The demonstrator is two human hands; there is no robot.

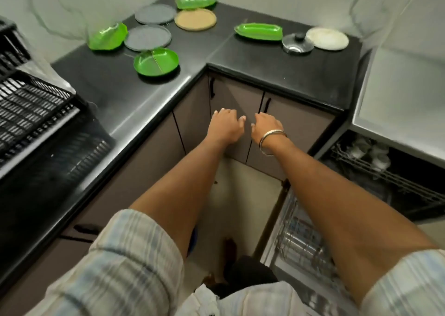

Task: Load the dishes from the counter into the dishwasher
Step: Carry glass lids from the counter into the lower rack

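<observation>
Landmark: I take the counter's inner corner (207, 64) as reference for all places.
Progress: I judge the task barely begun; nine pieces lie on the counter (115, 91), none in hand.
Left of corner: green leaf dish (107, 36), two grey plates (148, 37), round green plate (156, 61) nearest the corner.
Behind corner: green tray (195, 3), tan plate (195, 19).
Right of corner: long green dish (258, 31), pot lid (298, 43), white plate (327, 38).
Left hand (225, 127): below the corner, fingers loosely curled, holding nothing.
Right hand (267, 126): just beside it, likewise unladen.
Gap: both hands well apart from every dish.
Dishwasher (385, 171): far right of corner, door down, a few items in its rack.
</observation>
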